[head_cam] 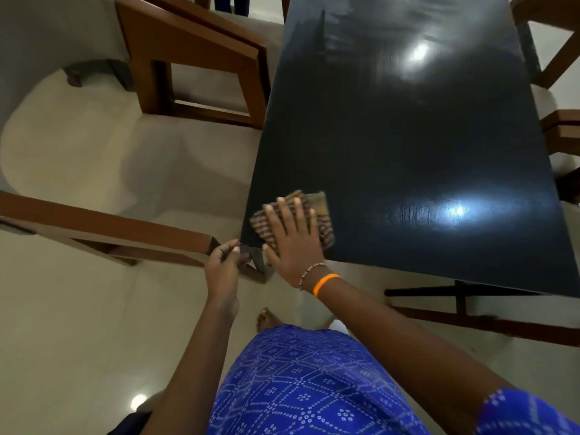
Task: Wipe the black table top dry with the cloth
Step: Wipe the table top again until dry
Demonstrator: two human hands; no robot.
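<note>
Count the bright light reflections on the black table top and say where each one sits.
2 on the black table top: one glare spot toward the far end, another glare spot near the front right, right of the cloth. None seems hidden.

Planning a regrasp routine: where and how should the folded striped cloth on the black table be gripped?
Judging by its pose, pinch the far right edge of the folded brown striped cloth, coming from above. It lies flat near the black table top's near-left corner, and the right hand presses flat over the rest.
</note>
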